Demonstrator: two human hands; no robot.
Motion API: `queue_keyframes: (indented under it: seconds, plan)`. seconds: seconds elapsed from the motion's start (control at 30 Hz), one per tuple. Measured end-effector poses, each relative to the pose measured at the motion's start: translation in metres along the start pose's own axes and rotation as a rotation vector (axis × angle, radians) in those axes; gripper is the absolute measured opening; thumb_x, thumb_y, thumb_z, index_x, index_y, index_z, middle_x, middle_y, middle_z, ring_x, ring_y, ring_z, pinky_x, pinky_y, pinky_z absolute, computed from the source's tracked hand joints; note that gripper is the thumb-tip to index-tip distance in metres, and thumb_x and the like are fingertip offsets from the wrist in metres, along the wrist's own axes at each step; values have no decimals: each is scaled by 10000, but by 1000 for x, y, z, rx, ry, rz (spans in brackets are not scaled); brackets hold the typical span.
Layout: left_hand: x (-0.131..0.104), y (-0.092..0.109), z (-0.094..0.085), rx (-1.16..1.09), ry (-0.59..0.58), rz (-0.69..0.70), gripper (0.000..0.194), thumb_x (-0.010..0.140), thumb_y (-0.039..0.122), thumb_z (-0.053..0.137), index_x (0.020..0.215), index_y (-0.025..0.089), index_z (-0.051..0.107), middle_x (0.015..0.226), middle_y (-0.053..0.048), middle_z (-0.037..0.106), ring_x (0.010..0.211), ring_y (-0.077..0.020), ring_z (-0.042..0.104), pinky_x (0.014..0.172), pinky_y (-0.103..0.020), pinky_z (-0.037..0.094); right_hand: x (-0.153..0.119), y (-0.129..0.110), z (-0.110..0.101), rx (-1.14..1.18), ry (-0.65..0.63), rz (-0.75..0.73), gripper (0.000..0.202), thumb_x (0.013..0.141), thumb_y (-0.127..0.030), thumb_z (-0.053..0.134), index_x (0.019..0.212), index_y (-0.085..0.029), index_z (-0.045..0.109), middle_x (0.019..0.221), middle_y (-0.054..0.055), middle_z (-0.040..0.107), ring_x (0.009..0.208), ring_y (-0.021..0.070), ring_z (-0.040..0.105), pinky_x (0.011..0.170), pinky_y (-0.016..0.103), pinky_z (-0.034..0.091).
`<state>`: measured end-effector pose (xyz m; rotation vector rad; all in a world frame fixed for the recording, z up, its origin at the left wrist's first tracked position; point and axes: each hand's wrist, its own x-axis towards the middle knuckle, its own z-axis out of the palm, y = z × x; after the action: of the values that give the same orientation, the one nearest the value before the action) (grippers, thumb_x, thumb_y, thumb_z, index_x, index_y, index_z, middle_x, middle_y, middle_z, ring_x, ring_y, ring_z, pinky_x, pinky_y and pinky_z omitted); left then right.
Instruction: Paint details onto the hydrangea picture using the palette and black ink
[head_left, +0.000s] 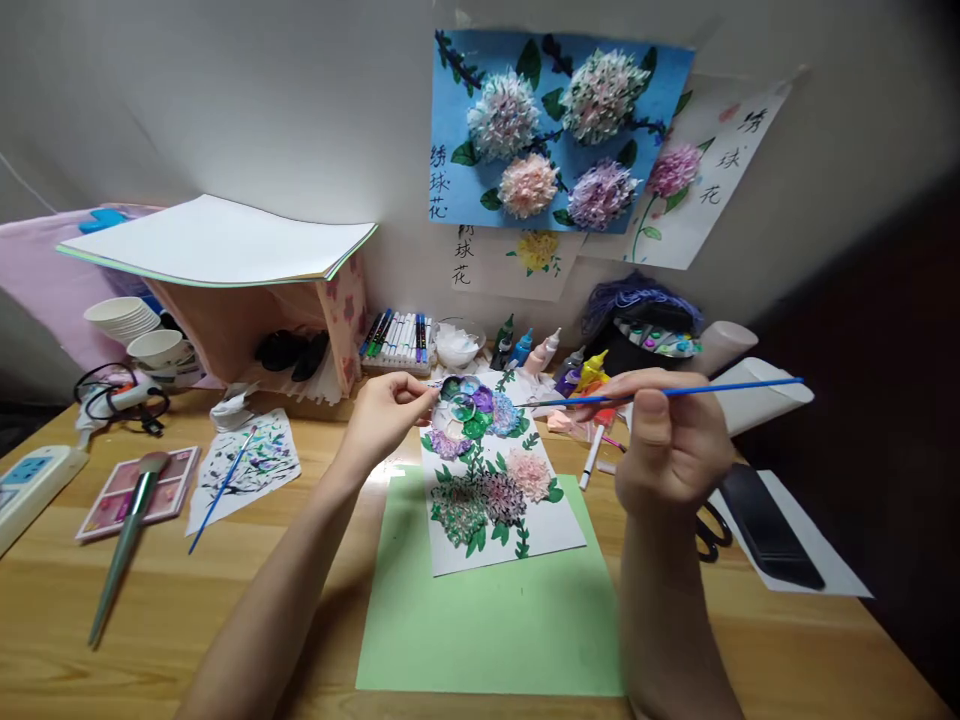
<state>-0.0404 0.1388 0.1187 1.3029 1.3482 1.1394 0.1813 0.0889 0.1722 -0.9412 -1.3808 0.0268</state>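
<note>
Head view: the left hand (394, 412) has thumb and fingers pinched on the near edge of a round, multi-well palette (460, 412) smeared with green, purple and pale blue paint. Palette and fingertips lie over the upper part of a white paper sheet (559, 525) bearing textured pink, purple, blue and green-white flowers with painted green leaves. Curled around a slim blue-handled paintbrush (720, 387), the right hand (671, 445) points its tip leftward, at the fluffy blue flower (504, 413) just right of the palette; whether bristles and petals touch, I cannot tell. Below and between both hands, a pale green rectangular sheet (487, 635) lies partly under the white one on the wooden worktop (300, 640). Left of the left hand, a second blue paintbrush (223, 490) rests on paint-streaked white paper (281, 455). Just beyond the right hand stands a yellow squeeze bottle (592, 372); to its right lies a black, flat, phone-shaped object (772, 525).
</note>
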Motion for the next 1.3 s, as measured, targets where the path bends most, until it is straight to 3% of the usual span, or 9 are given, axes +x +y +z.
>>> queue_keyframes:
  seconds: [0.13, 0.5, 0.87, 1.3]
  plan:
    - [2, 15, 12, -4, -34, 4, 243, 652, 360, 718, 652, 138, 618, 573, -21, 643, 532, -120, 610, 541, -231, 531, -4, 6, 4, 12, -95, -75, 200, 910, -282, 416, 776, -230, 555, 667, -10, 561, 577, 120, 582, 539, 280, 471]
    - [1, 17, 17, 36, -86, -1, 212, 665, 333, 706, 661, 138, 621, 562, -22, 639, 515, -120, 604, 527, -227, 520, -7, 23, 3, -157, -368, -149, 120, 889, -177, 436, 871, -207, 550, 784, 21, 591, 672, 142, 595, 653, 312, 499]
    - [-2, 18, 15, 75, -70, 27, 211, 669, 348, 690, 652, 151, 616, 587, -35, 647, 544, -134, 610, 529, -232, 509, -9, 22, 5, -157, -397, -141, 123, 892, -188, 432, 873, -210, 551, 772, 17, 579, 662, 133, 582, 635, 299, 521]
    - [-1, 20, 15, 27, -90, 10, 224, 666, 337, 711, 647, 136, 614, 563, -22, 638, 525, -116, 606, 533, -220, 523, -6, 22, 1, -169, -320, -138, 143, 872, -155, 426, 851, -202, 559, 789, 12, 601, 659, 126, 608, 640, 291, 504]
